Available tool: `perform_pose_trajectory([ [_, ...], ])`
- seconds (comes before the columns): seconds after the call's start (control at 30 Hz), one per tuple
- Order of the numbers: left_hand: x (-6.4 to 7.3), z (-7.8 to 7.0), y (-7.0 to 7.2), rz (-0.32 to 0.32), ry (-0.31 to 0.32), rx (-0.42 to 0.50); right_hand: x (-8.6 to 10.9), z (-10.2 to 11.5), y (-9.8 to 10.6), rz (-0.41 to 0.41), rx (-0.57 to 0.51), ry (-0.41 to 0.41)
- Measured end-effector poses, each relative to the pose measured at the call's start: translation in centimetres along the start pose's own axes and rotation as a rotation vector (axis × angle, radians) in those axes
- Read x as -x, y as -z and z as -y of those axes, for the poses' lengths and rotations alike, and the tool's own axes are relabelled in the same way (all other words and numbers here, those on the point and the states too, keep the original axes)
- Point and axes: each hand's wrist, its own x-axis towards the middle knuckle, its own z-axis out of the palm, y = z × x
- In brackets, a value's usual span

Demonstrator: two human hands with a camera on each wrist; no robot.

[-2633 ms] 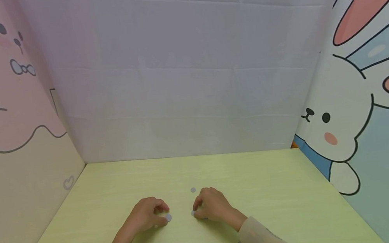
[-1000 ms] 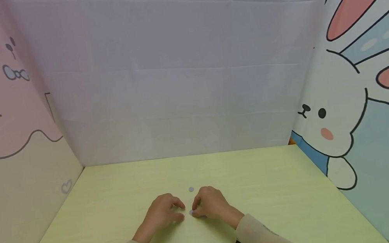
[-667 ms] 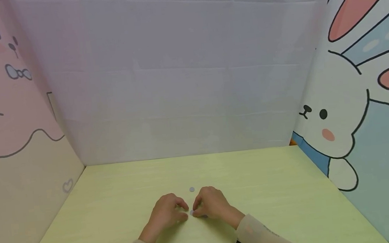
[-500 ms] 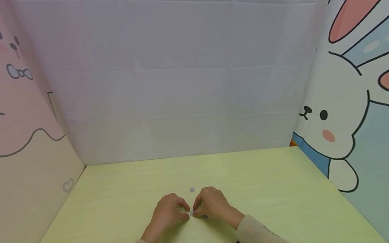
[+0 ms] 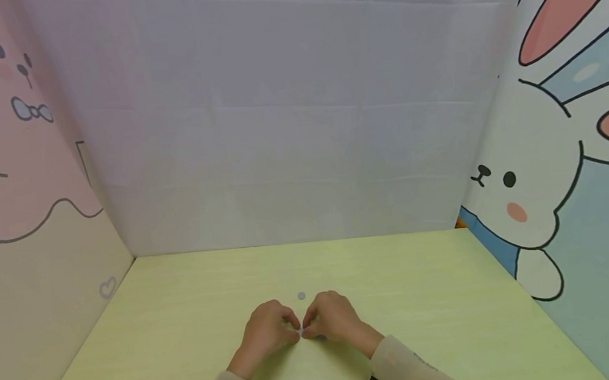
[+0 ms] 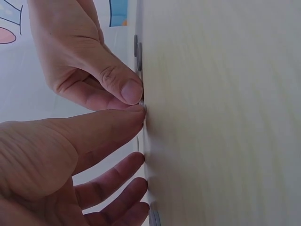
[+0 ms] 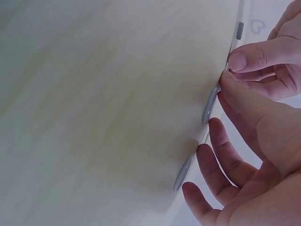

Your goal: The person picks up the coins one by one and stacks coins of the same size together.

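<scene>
Small flat grey discs lie on the pale yellow table. In the head view, my left hand [image 5: 267,328] and right hand [image 5: 334,317] meet fingertip to fingertip at one grey disc [image 5: 302,332], mostly covered by the fingers. From the left wrist view, each hand pinches at it with thumb and forefinger, near the tabletop. My left hand's other fingers spread loosely, touching or close over the table. Under my right hand lies another grey disc [image 7: 210,106], with a further disc [image 7: 182,174] by its outer fingers. A disc [image 6: 154,217] shows near the left little finger.
One loose grey disc [image 5: 301,295] lies just beyond the hands. The yellow table [image 5: 193,292] ends at a white back sheet [image 5: 279,156]. Side panels carry a pink cartoon animal [image 5: 20,150] at left and a white rabbit [image 5: 536,192] at right.
My left hand has moved right to meet the right hand at the disc there. The disc first seen at the left fingertips is hidden in the head view. My right hand has stayed in place.
</scene>
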Motion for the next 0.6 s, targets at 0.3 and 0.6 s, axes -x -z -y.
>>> perform_pose_trajectory([
  [0.3, 0.02, -0.41, -0.09, -0.015, 0.005, -0.013, -0.1, 0.07, 0.0, 0.002, -0.003, -0.018],
  [0.6, 0.2, -0.6, -0.17, -0.03, 0.013, -0.011, -0.15, 0.03, -0.05, 0.008, -0.011, -0.018],
])
